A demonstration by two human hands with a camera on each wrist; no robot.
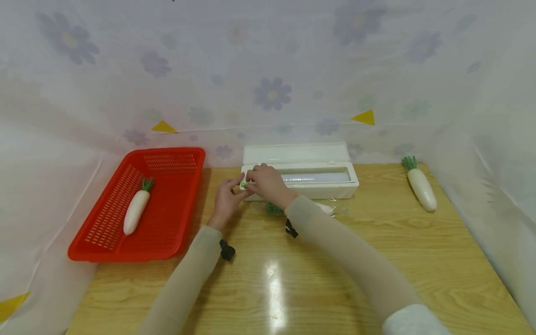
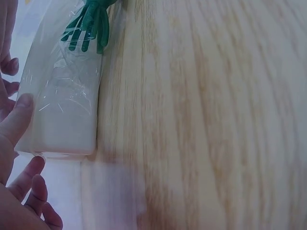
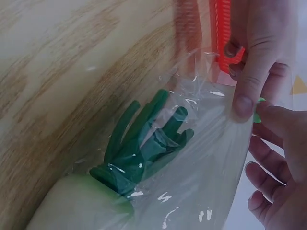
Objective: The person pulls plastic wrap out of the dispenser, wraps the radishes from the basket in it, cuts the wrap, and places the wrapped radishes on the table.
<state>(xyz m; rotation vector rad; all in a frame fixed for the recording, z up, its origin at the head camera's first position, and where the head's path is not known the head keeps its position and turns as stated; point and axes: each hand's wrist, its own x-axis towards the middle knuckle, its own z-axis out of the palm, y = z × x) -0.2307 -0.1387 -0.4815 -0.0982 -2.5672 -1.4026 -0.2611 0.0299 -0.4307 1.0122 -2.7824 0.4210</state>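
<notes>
A white cling film dispenser box (image 1: pixel 310 191) stands at the back with its lid raised and a film roll (image 1: pixel 316 177) inside. My left hand (image 1: pixel 228 200) grips its left end, thumb on the front wall, fingers round the corner. Beside it, my right hand (image 1: pixel 268 183) pinches the small green slide cutter (image 1: pixel 243 184) at that end between thumb and fingers. Clear film (image 3: pixel 192 158) spreads over the box's front and a white radish with green leaves (image 3: pixel 144 153), which lies along the box. In the head view my right forearm partly hides this radish.
A red plastic basket (image 1: pixel 188 218) stands on the left with one white radish (image 1: pixel 137 211) in it. Another radish (image 1: pixel 422 190) lies at the table's right edge. Flowered white sheeting (image 1: pixel 272 60) hangs behind and at both sides of the wooden table (image 1: pixel 335 279).
</notes>
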